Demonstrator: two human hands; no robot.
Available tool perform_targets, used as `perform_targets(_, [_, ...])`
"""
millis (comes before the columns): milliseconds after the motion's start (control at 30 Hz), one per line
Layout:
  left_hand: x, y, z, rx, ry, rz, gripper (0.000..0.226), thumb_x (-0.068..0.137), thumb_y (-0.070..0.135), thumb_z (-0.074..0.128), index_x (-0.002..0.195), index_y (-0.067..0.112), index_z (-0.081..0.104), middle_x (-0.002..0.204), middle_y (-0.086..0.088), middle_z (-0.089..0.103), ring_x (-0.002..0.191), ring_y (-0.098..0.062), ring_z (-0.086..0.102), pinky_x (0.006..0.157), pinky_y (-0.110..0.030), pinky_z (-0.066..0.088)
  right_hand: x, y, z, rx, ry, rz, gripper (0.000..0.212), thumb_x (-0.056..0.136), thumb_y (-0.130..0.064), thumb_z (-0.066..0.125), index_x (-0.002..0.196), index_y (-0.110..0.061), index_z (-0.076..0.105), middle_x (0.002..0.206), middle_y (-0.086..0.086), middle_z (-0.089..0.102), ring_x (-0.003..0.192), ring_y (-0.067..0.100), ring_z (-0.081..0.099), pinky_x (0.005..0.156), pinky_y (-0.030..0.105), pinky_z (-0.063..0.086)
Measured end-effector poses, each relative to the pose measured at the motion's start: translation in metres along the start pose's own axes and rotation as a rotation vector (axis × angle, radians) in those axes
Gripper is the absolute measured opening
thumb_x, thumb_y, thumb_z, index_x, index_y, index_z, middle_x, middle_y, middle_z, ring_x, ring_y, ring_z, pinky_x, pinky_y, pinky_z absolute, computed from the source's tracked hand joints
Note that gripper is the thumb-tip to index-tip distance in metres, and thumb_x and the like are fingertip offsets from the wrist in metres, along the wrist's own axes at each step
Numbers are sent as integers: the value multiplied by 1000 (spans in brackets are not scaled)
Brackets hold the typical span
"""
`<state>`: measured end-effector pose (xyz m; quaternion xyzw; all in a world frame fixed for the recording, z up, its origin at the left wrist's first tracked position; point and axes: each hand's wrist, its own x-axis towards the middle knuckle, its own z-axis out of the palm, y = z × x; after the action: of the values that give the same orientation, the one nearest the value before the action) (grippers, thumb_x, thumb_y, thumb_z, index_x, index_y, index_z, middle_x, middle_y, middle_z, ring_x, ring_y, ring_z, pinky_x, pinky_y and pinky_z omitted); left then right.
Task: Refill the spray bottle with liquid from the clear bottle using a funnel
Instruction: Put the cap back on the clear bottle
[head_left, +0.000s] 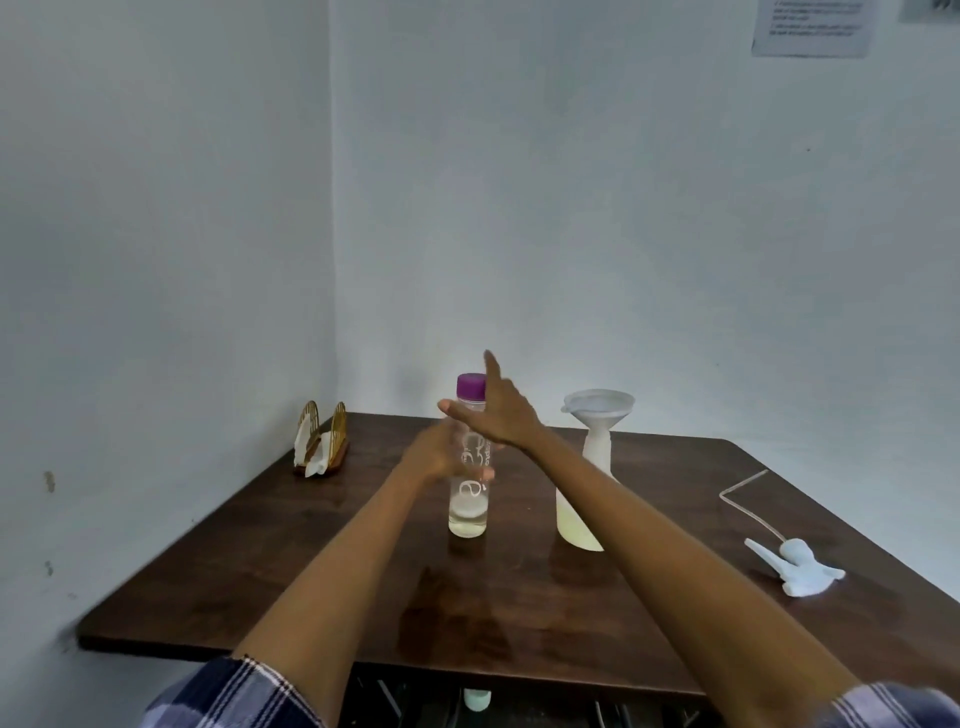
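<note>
A clear bottle (468, 512) with a purple cap (470, 387) stands upright near the middle of the dark wooden table (218, 561); a little liquid sits at its bottom. My left hand (439, 452) is wrapped around its middle. My right hand (496, 413) hovers beside the cap, fingers spread, holding nothing. To the right stands the white spray bottle (574, 525) holding pale yellow liquid, partly hidden by my right forearm. A white funnel (598, 410) sits in its neck. The spray head (795, 566) with its thin tube lies on the table at the right.
A gold napkin holder (322, 441) with white napkins stands at the table's back left corner. White walls close the table in at the left and back. A paper notice (810, 26) hangs on the wall at the upper right.
</note>
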<state>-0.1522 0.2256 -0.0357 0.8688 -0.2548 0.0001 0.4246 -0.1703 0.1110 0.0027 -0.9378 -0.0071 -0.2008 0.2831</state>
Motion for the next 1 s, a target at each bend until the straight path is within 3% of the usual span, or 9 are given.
perform_targets(67, [-11, -19, 2, 51, -69, -80, 73, 72, 22, 80, 134, 8, 43, 131, -5, 53, 122, -21, 50, 97, -29, 40, -10, 5, 14, 101, 24, 64, 128, 57, -90, 48, 147, -28, -19, 133, 14, 54, 114, 31, 59, 98, 48, 46])
perform_targets(100, [-13, -33, 3, 48, -58, -128, 75, 72, 25, 80, 134, 7, 42, 135, -8, 51, 123, -22, 49, 98, -29, 40, -15, 10, 20, 113, 15, 85, 128, 58, -89, 49, 147, -24, -17, 136, 13, 53, 113, 31, 60, 97, 47, 48])
perform_targets(167, [-16, -55, 3, 99, -10, -175, 68, 77, 31, 75, 133, 6, 44, 132, -11, 53, 120, -24, 52, 95, -29, 42, -30, 21, 29, 65, -40, 155, 108, 66, -75, 63, 145, -12, 24, 136, 10, 53, 110, 29, 62, 91, 39, 52])
perform_targets(200, [-17, -63, 0, 167, 17, -193, 61, 82, 33, 70, 130, 6, 47, 129, -12, 55, 117, -24, 54, 94, -30, 43, -36, 27, 37, 24, -67, 205, 88, 65, -67, 70, 130, -12, 48, 126, 7, 60, 105, 26, 65, 87, 35, 54])
perform_targets(267, [-16, -79, -5, 329, 89, -228, 45, 89, 32, 61, 125, 7, 51, 126, -11, 57, 113, -24, 56, 94, -32, 46, -41, 38, 59, 14, -74, 264, 60, 61, -56, 77, 103, -16, 67, 106, 3, 70, 97, 21, 68, 83, 32, 56])
perform_targets(500, [15, -130, -8, 700, 88, -186, 26, 98, 17, 42, 120, 11, 54, 126, -8, 52, 117, -23, 47, 95, -33, 46, 11, 46, 107, 147, 53, 330, 49, 61, -35, 77, 101, -9, 66, 99, 6, 71, 92, 23, 68, 74, 27, 52])
perform_targets(667, [80, -151, -14, 737, 98, -198, 38, 99, 29, 39, 129, 8, 46, 134, -13, 46, 124, -27, 43, 100, -35, 41, 79, 55, 135, 115, 80, 347, 52, 66, -32, 77, 108, -5, 63, 104, 9, 69, 98, 26, 66, 76, 27, 50])
perform_targets(833, [158, -159, -35, 784, -109, -388, 53, 97, 41, 40, 134, 2, 45, 137, -16, 49, 125, -28, 49, 104, -35, 41, 155, 65, 164, 107, 82, 360, 45, 71, -29, 77, 105, -4, 62, 104, 10, 68, 97, 24, 66, 72, 26, 48])
perform_targets(1000, [210, -155, -56, 544, -429, -774, 51, 96, 42, 46, 128, 2, 47, 88, -2, 52, 97, -15, 53, 106, -27, 42, 217, 68, 189, 98, 94, 382, 36, 77, -28, 75, 101, -7, 59, 102, 10, 65, 103, 25, 64, 70, 24, 45])
